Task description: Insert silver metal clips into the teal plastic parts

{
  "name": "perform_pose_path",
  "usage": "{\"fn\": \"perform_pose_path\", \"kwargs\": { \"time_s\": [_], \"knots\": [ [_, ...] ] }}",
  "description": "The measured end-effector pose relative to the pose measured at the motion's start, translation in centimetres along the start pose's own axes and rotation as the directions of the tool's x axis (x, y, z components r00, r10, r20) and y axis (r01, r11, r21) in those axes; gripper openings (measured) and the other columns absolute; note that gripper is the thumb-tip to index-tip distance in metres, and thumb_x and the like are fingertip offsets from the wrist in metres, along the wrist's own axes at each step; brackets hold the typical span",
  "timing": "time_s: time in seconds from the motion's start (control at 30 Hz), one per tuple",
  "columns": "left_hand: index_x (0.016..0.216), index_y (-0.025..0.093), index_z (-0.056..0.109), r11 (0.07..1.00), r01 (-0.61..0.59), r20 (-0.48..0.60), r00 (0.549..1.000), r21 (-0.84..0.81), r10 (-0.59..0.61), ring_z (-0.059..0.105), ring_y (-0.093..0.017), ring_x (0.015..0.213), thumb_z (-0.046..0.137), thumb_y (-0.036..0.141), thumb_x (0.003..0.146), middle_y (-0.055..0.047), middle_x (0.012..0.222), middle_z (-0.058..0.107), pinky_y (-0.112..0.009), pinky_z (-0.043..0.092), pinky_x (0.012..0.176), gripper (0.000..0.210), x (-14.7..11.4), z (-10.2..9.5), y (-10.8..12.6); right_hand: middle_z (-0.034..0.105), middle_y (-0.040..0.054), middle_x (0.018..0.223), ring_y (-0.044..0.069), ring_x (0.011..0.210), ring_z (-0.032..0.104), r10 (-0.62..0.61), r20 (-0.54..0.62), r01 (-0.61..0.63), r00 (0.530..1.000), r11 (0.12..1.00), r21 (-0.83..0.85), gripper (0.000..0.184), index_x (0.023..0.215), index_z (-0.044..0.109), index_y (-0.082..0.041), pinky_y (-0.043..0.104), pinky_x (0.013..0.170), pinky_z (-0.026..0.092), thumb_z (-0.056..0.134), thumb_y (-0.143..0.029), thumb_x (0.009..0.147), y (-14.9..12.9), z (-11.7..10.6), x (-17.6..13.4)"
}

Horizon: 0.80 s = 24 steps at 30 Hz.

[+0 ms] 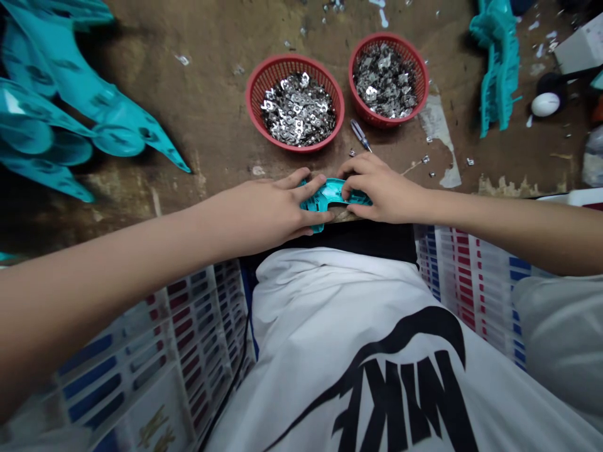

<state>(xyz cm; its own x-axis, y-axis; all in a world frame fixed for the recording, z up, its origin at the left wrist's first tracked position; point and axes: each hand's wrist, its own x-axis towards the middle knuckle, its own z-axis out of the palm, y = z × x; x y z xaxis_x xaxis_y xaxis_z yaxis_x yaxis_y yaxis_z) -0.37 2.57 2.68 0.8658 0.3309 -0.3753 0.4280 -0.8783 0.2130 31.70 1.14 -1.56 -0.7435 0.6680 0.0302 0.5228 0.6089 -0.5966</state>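
Note:
A small teal plastic part (332, 191) with a curved cut-out lies at the near edge of the wooden table. Across its left end, my left hand (287, 210) grips it with the fingers over the top. The fingers of my right hand (377, 188) are curled and closed on its right end. Whether a small piece sits under those right fingertips is hidden. Just beyond my right hand rests a screwdriver (360, 135). Farther back stand two red baskets, the left basket (250, 103) and the right basket (354, 103), both filled with small shiny metal clips (301, 113).
Larger teal plastic parts (108, 107) are piled at the left, and more teal parts (497, 69) lie at the back right. Loose clips are scattered over the worn table (211, 81). Plastic crates (183, 339) stand below the edge on both sides. A white round object (545, 104) is at right.

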Motion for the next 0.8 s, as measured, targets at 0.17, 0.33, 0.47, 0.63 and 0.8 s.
{"fn": "perform_pose_path", "kwargs": {
  "time_s": [0.17,0.33,0.47,0.63,0.8],
  "knots": [
    [0.192,0.054,0.059,1.0,0.016,0.029,0.999,-0.004,-0.016,0.048,-0.059,0.19,0.072,0.042,0.128,-0.02,0.21,0.041,-0.078,0.061,0.141,0.066,0.0,-0.7,0.4,0.072,0.0218,0.166,0.046,0.158,0.059,-0.012,0.004,0.012,1.0,0.996,-0.091,0.022,0.129,0.086,-0.021,0.077,0.134,0.052,0.073,-0.03,0.114,-0.6,-0.6,-0.1],
    [0.188,0.055,0.063,0.999,0.02,-0.01,1.0,-0.042,-0.021,0.047,-0.058,0.191,0.077,0.038,0.125,-0.018,0.21,0.041,-0.079,0.061,0.142,0.067,0.0,-0.4,0.4,0.066,0.0258,0.177,0.055,0.169,0.049,-0.004,0.063,0.019,0.998,0.97,-0.243,0.031,0.138,0.083,-0.017,0.08,0.134,0.05,0.08,-0.034,0.113,-1.3,-1.0,-0.1],
    [0.189,0.055,0.063,0.999,0.011,0.025,1.0,-0.032,-0.01,0.043,-0.059,0.193,0.076,0.039,0.126,-0.018,0.212,0.037,-0.079,0.059,0.143,0.066,0.0,-0.4,0.5,0.07,0.0268,0.17,0.052,0.164,0.056,0.014,0.105,0.009,0.994,0.978,-0.209,0.022,0.128,0.081,-0.016,0.077,0.136,0.053,0.076,-0.029,0.112,-1.4,-0.8,0.0],
    [0.189,0.055,0.061,0.999,0.023,0.034,0.999,-0.036,-0.022,0.042,-0.058,0.193,0.076,0.039,0.127,-0.017,0.212,0.037,-0.079,0.059,0.144,0.066,0.1,-0.5,0.5,0.07,0.0268,0.171,0.051,0.163,0.056,0.037,0.095,-0.022,0.995,0.987,-0.16,0.02,0.127,0.081,-0.018,0.079,0.136,0.052,0.073,-0.025,0.11,-1.4,-0.5,0.0],
    [0.191,0.061,0.057,0.999,0.005,-0.01,1.0,-0.032,-0.005,0.046,-0.054,0.192,0.076,0.04,0.126,-0.011,0.21,0.043,-0.077,0.06,0.143,0.071,0.0,-0.2,0.3,0.069,0.0262,0.172,0.052,0.164,0.055,0.05,0.096,-0.036,0.994,0.99,-0.136,0.018,0.125,0.081,-0.02,0.08,0.135,0.051,0.073,-0.023,0.109,-1.4,-0.4,-0.1]
  ]
}}
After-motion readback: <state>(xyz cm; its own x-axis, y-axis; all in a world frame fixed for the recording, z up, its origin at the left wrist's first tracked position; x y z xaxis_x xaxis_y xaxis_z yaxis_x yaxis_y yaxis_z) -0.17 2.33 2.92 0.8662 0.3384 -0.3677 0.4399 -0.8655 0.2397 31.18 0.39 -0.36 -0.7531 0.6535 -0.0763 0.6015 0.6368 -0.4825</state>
